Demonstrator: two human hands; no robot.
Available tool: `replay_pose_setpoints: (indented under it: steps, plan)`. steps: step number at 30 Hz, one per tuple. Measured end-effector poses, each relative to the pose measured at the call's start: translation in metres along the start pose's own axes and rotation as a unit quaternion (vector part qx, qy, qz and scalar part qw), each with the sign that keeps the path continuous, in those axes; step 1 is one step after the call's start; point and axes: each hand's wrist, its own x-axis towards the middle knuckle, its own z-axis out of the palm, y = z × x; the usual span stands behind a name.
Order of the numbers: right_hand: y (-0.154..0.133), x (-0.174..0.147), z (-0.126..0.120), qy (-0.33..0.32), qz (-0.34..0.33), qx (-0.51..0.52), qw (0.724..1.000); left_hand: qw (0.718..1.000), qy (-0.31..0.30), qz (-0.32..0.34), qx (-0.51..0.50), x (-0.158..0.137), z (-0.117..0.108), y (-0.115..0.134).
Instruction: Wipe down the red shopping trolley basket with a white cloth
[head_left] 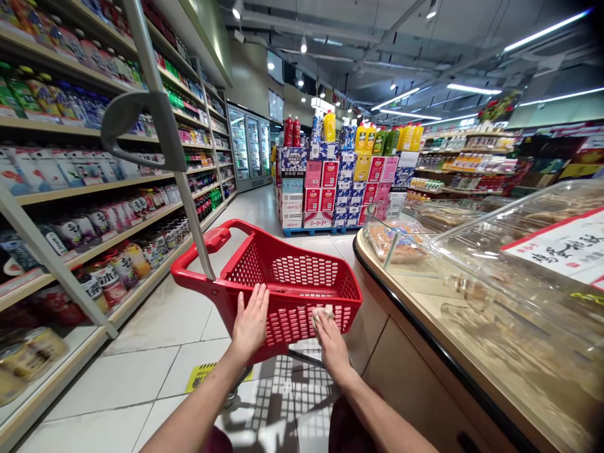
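Observation:
A red plastic shopping basket on wheels (302, 277) stands on the tiled aisle floor in front of me, its grey pull handle (141, 119) raised up to the upper left. My left hand (250, 322) lies flat, fingers apart, on the basket's near wall. My right hand (330, 340) presses a small pale cloth (323, 313) against the same wall, a little to the right. The inside of the basket looks bare.
Shelves of bottles and packets (85, 207) run along the left. A curved counter with clear plastic food covers (495, 264) stands close on the right. A stack of drink boxes on a pallet (340, 182) blocks the aisle ahead, and fridges (250, 148) stand beyond.

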Motion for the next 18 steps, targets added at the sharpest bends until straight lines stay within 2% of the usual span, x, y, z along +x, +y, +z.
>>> replay_pose_setpoints:
  steps: [4,9,13,15,18]
  plan:
    - [-0.009,0.02,0.001,-0.003,-0.005,0.002,1.0,0.999,0.002,-0.032,0.004,-0.001,-0.002,-0.006]
    - [-0.02,0.006,0.013,0.002,-0.073,-0.004,0.997,1.0,0.0,-0.007,-0.003,-0.005,-0.002,-0.01]
    - [-0.033,0.039,0.007,0.0,-0.047,0.023,0.999,0.999,0.026,-0.021,0.007,-0.008,-0.004,-0.015]
    - [-0.036,0.051,0.006,-0.002,-0.056,0.028,0.998,0.999,0.025,-0.031,0.013,-0.009,-0.005,-0.017]
    - [-0.034,0.031,0.013,-0.021,-0.091,0.016,0.996,0.999,0.017,-0.024,0.017,-0.011,-0.005,-0.02]
